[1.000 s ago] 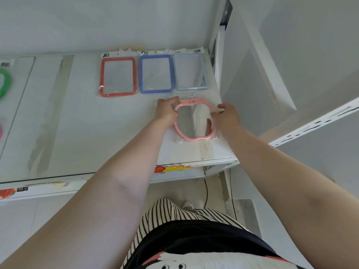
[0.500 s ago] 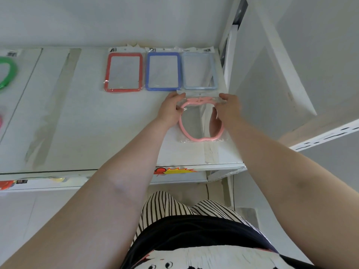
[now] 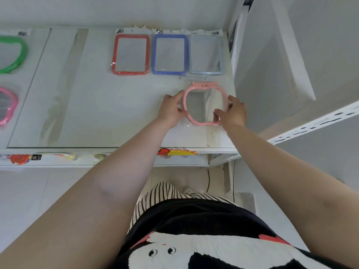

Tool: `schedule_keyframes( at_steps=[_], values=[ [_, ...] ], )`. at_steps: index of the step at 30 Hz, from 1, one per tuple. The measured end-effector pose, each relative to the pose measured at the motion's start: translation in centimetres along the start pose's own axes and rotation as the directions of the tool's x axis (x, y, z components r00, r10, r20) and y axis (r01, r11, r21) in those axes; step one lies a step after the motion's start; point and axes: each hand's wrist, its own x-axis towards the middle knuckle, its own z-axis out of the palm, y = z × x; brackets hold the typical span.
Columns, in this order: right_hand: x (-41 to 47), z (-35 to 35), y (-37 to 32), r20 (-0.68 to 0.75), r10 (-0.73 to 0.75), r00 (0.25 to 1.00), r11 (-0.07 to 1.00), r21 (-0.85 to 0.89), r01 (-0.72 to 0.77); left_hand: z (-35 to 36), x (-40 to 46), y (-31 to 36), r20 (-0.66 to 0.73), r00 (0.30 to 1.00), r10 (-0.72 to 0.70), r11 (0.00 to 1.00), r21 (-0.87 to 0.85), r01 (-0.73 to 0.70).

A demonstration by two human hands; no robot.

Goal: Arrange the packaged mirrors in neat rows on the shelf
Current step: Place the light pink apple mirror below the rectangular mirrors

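A pink apple-shaped packaged mirror (image 3: 204, 86) lies flat on the white shelf (image 3: 101, 105), near its right end. My left hand (image 3: 172, 108) grips its left rim and my right hand (image 3: 234, 111) grips its right rim. Behind it, along the back wall, three rectangular packaged mirrors lie side by side: a red mirror (image 3: 131, 54), a blue mirror (image 3: 170, 54) and a pale blue mirror (image 3: 206, 55).
At the far left lie a green mirror (image 3: 13, 53) and a bright pink mirror (image 3: 7, 107). A white side panel (image 3: 239, 55) closes the shelf on the right. A price strip (image 3: 174, 152) runs along the front edge. Another shelf bracket (image 3: 314, 123) juts out at right.
Both hands have slid from the mirror's top corners down to its sides, and the pink mirror now sits squarer, just in front of the pale blue one. The camera view shifted slightly.
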Motion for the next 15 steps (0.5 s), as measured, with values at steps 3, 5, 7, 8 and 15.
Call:
schedule_keyframes(
  at_steps=[3,5,7,8,15],
  values=[
    [0.0,-0.3,-0.1,0.006,0.015,1.0,1.0,0.023,-0.015,0.3,-0.2,0.5,-0.005,1.0,0.02,1.0,0.016,-0.02],
    [0.3,-0.4,-0.2,-0.021,0.017,1.0,1.0,-0.012,-0.018,0.3,-0.2,0.6,-0.015,1.0,0.0,1.0,0.024,0.001],
    [0.8,-0.5,-0.8,-0.084,-0.019,0.996,0.998,-0.053,0.015,-0.1,0.4,0.4,-0.091,0.996,-0.003,0.997,0.081,0.011],
    [1.2,-0.7,-1.4,-0.12,-0.06,0.991,0.997,-0.06,0.053,-0.5,0.9,0.4,-0.153,0.988,0.02,0.992,0.124,-0.001],
    [7.9,1.9,-8.3,-0.065,-0.386,0.92,0.907,-0.209,0.365,-4.6,8.8,1.5,-0.259,0.945,0.199,0.909,0.409,-0.079]
  ],
)
